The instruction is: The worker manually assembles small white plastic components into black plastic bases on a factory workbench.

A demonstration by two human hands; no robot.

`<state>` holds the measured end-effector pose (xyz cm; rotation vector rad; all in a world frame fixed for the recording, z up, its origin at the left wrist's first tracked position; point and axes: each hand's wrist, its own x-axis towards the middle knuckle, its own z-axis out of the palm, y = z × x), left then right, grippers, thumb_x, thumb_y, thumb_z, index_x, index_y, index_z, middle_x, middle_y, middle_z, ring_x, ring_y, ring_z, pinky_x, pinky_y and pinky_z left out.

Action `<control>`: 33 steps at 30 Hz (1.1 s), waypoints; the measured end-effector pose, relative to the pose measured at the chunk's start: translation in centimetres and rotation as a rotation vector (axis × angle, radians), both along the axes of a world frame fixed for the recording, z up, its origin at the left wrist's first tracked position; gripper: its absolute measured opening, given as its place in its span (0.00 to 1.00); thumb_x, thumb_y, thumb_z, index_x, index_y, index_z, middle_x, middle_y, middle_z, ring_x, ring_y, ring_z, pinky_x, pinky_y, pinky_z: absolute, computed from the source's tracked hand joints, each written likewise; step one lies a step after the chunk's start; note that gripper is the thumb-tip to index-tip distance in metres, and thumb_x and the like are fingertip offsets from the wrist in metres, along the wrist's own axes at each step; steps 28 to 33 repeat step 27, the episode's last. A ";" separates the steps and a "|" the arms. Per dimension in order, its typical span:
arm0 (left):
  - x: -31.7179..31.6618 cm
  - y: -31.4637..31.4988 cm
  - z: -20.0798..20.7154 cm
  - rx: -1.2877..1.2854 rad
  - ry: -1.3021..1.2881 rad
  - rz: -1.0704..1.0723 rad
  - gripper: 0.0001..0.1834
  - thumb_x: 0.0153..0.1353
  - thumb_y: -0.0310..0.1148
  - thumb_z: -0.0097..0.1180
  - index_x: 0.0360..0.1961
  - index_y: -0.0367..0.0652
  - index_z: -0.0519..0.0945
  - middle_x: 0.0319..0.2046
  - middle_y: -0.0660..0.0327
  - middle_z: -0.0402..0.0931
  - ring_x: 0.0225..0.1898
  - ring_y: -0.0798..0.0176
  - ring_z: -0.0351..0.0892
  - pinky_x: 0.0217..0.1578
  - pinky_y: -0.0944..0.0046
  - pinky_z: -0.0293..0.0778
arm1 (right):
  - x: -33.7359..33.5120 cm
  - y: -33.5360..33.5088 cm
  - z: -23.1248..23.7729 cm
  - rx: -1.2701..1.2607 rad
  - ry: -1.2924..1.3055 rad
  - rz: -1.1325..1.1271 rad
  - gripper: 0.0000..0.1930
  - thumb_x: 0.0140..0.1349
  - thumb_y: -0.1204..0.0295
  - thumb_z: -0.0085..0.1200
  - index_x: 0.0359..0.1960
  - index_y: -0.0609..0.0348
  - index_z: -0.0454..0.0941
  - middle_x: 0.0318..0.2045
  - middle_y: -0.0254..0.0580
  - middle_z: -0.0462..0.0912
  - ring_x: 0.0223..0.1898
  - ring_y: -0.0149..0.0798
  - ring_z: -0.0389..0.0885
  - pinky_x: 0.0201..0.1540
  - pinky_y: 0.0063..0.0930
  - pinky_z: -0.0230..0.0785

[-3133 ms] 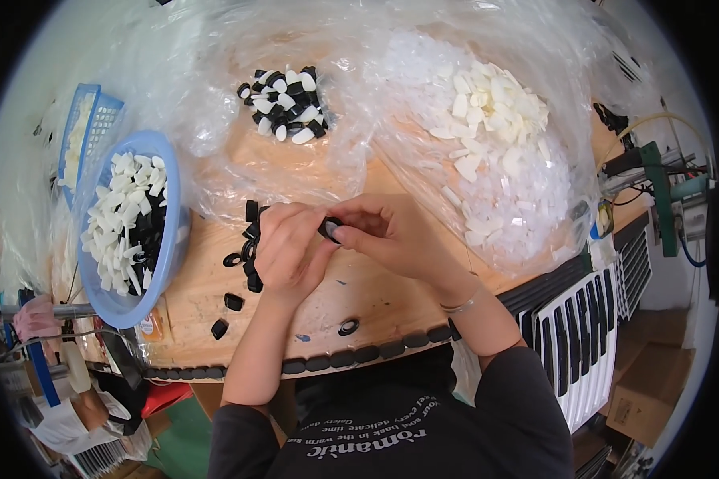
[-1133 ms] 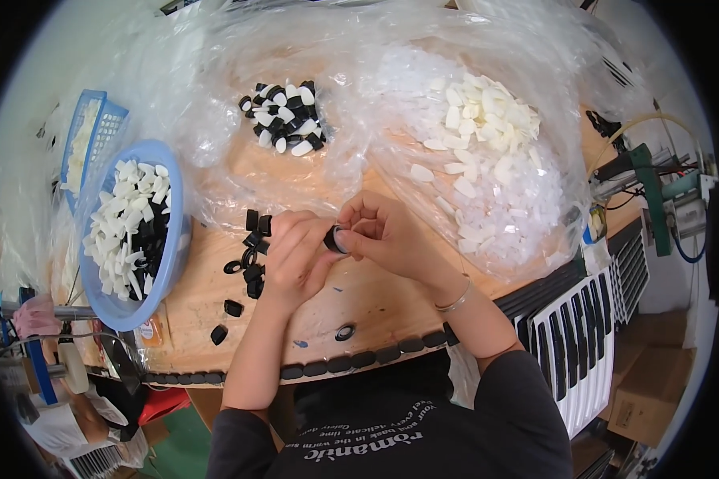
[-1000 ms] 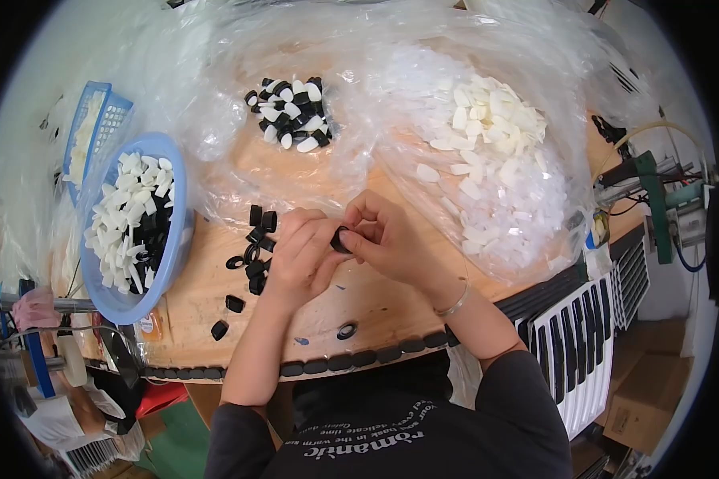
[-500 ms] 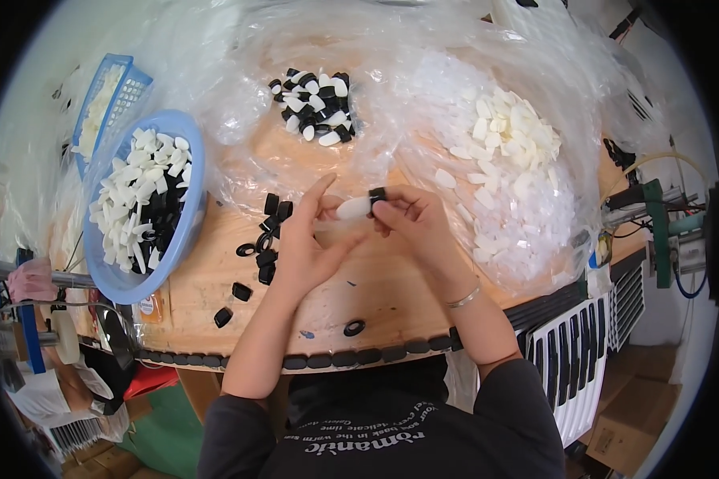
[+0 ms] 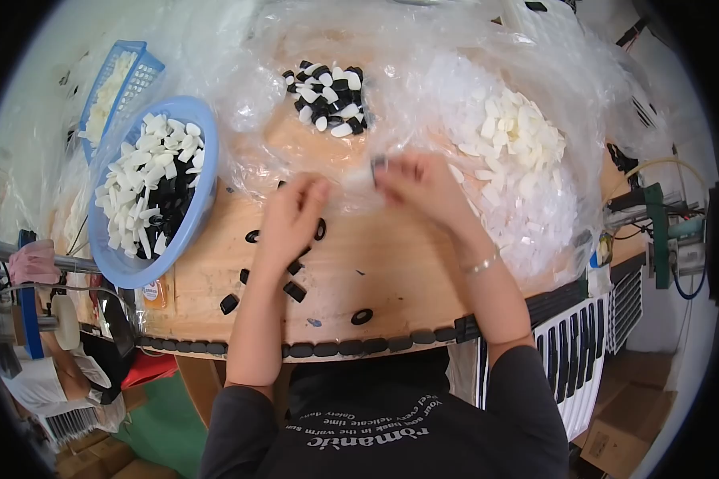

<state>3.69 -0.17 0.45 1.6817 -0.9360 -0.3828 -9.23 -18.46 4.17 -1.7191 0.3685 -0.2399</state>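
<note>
My right hand (image 5: 425,188) is closed on a black ring-shaped cap with a white rounded tab (image 5: 359,180) sticking out to the left; both are smeared by motion. My left hand (image 5: 294,214) is a short way left of it, fingers curled together; whether anything is in them is hidden. Under and around the left hand lie several loose black caps (image 5: 294,291) and black rings (image 5: 252,236). Beyond both hands sits a pile of black caps with white tabs (image 5: 327,97). Loose white tabs (image 5: 519,132) are heaped at the right on clear plastic film.
A blue basin (image 5: 209,172) of white and black pieces stands at the left, a blue basket (image 5: 140,77) of white tabs behind it. Crumpled clear plastic (image 5: 244,104) covers the far table. Black caps (image 5: 350,347) line the near edge; a single ring (image 5: 361,317) lies near it.
My right hand has lifted up and right with the cap and tab. My left hand has drawn away from them, its fingers now curled. The view has shifted slightly.
</note>
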 end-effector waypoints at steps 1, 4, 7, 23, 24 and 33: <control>0.4 0.0 0.2 -0.006 -0.009 0.082 0.14 0.63 0.36 0.56 0.30 0.34 0.78 0.15 0.58 0.70 0.19 0.68 0.68 0.22 0.66 0.65 | 1.3 -0.3 0.1 -0.053 -0.157 -0.092 0.20 0.59 0.69 0.62 0.49 0.70 0.76 0.34 0.41 0.83 0.29 0.25 0.78 0.28 0.16 0.69; 0.5 0.9 1.9 0.231 -0.162 0.150 0.16 0.60 0.39 0.59 0.28 0.34 0.76 0.17 0.55 0.74 0.20 0.59 0.74 0.24 0.62 0.69 | 3.4 -0.9 2.6 -0.687 -0.329 -0.438 0.24 0.59 0.66 0.62 0.53 0.68 0.74 0.42 0.45 0.81 0.32 0.26 0.77 0.30 0.18 0.69; -1.0 1.3 1.4 0.666 -0.629 0.041 0.14 0.52 0.38 0.64 0.29 0.37 0.78 0.27 0.50 0.79 0.31 0.47 0.80 0.31 0.51 0.74 | 1.1 -4.6 3.2 -0.688 -0.344 -0.579 0.19 0.59 0.65 0.62 0.49 0.63 0.78 0.43 0.43 0.82 0.31 0.27 0.76 0.30 0.20 0.69; -3.0 -0.9 0.0 0.078 -0.139 -0.061 0.17 0.48 0.20 0.64 0.41 0.38 0.76 0.31 0.56 0.77 0.31 0.58 0.79 0.33 0.65 0.75 | -6.5 -7.0 -4.2 -0.768 0.084 -0.614 0.09 0.53 0.80 0.61 0.37 0.67 0.79 0.26 0.40 0.82 0.25 0.29 0.79 0.32 0.23 0.72; -3.1 -0.7 0.0 0.089 -0.138 -0.047 0.17 0.48 0.20 0.64 0.41 0.38 0.76 0.31 0.56 0.77 0.31 0.58 0.79 0.33 0.65 0.75 | -6.2 -6.2 -3.7 -0.757 0.081 -0.599 0.09 0.53 0.80 0.61 0.37 0.67 0.79 0.26 0.40 0.82 0.25 0.29 0.79 0.32 0.23 0.72; -3.2 -1.0 -0.4 0.023 -0.195 -0.072 0.20 0.50 0.22 0.65 0.46 0.39 0.77 0.35 0.56 0.79 0.33 0.64 0.80 0.35 0.68 0.75 | -5.2 -2.0 -3.1 0.048 -0.387 -0.402 0.06 0.59 0.82 0.58 0.38 0.65 0.79 0.31 0.41 0.83 0.33 0.31 0.83 0.36 0.19 0.76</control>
